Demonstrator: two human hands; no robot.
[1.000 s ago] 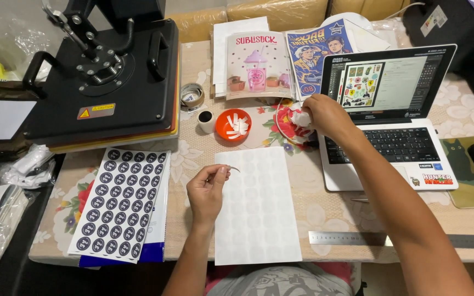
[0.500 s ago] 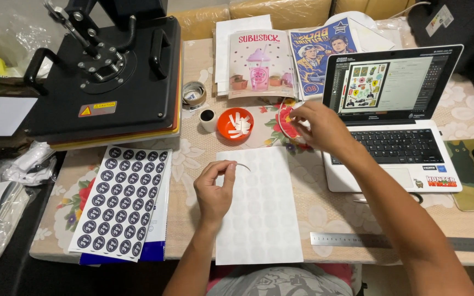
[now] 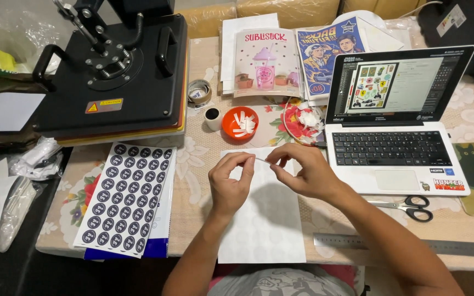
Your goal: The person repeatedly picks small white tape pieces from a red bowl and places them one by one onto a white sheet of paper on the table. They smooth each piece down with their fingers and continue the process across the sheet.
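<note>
A thin, pale strip (image 3: 263,160) is pinched between the fingertips of the left hand (image 3: 229,183) and right hand (image 3: 305,172), held just above a white sheet (image 3: 261,219) on the table's near edge. To the left lies a sheet of dark round stickers (image 3: 124,193); farther off stand an orange bowl (image 3: 240,123) and a black heat press (image 3: 111,71). An open laptop (image 3: 396,126) sits right, with scissors (image 3: 407,206) and a metal ruler (image 3: 407,244) nearer.

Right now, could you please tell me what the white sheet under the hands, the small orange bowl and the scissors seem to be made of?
White sheet: thin paper or sticker backing, matt, lying flat; which one is unclear.
Orange bowl: probably plastic, with a smooth, even colour and a slight sheen; it holds white scraps.
Scissors: shiny grey blades, likely metal, with black handles, probably plastic.
</note>
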